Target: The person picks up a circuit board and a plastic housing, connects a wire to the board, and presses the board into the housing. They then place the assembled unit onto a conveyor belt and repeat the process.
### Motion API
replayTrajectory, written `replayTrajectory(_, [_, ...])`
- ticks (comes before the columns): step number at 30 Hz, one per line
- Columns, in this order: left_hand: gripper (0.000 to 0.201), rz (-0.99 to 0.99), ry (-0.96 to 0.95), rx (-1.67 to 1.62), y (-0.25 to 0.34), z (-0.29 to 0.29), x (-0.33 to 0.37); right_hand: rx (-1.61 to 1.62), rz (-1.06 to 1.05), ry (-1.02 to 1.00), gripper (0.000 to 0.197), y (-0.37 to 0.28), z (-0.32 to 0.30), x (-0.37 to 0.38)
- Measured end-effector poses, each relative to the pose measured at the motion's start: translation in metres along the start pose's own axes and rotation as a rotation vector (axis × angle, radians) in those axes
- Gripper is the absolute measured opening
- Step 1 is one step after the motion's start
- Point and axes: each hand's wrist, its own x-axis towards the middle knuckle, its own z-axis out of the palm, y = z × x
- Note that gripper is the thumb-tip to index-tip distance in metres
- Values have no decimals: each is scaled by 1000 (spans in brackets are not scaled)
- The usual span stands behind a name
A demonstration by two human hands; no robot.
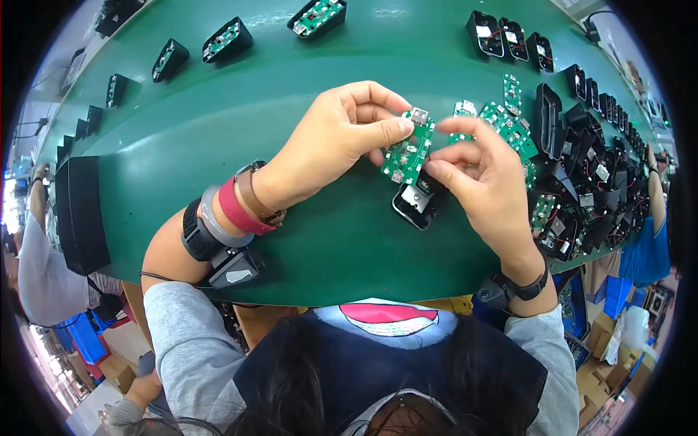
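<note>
My left hand (342, 134) pinches a green circuit board (408, 154) between thumb and fingers near its top connector. Tilted over the table, the board has metal connectors at both ends. Close to its right edge is my right hand (483, 171), thumb and a finger drawn together; whatever may be between them is too small to make out. Below the board lies an open black housing (417, 206) with a pale block inside, partly covered by the board and my right hand. More loose green boards (512, 129) lie behind my right fingers.
A heap of black housings (582, 182) with wires and boards covers the right of the green table (305, 240). Housings with boards (227, 41) stand in a row along the far left edge, others (486, 34) at far right. A long black box (81, 214) stands left.
</note>
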Motion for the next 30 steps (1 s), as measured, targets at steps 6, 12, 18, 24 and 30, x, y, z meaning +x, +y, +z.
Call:
replayTrajectory(6, [24,-78,-76,-62,1,-3,-1,-82,-155,-14,35,4,11,0])
replayTrajectory(12, [24,-140,-100,-96,-3,-7,1,-63,-369,61,34,19,11,6])
replayTrajectory(18, [27,-163,-82,-52,-6,-4,-1,-51,-266,110,24,17,18,6])
replayTrajectory(24, [33,-113,-27,198,6,10,-7,-263,-318,96,21,7,5,0])
replayTrajectory(30, [32,-73,-42,245,6,17,-7,-90,-325,97,13,19,14,10])
